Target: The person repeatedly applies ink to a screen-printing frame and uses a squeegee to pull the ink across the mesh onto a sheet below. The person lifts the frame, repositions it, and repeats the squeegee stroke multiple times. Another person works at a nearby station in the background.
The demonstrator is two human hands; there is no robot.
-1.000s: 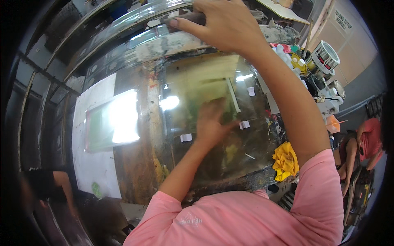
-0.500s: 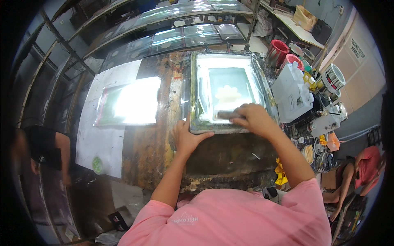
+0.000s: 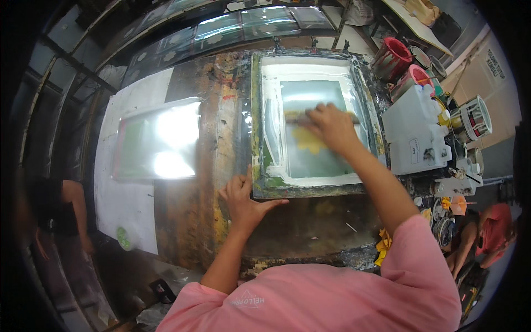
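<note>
My right hand is closed on a squeegee, holding it crosswise over the middle of a screen printing frame. Just on the near side of the squeegee, a yellow flower shape shows in the mesh, partly covered by my hand. White tape or paste borders the mesh on all sides. At the frame's near left corner rests my left hand, fingers spread, its thumb stretched along the near edge and a finger up along the left side.
A shiny clear sheet lies on white board at the left, with a green round item nearby. Plastic jugs and paint cans crowd the right edge. Drying racks stand behind. One person is left, another right.
My right hand has pushed the squeegee from the near end of the mesh to its middle. The flower shape has turned from pale to yellow. My left hand stays at the corner.
</note>
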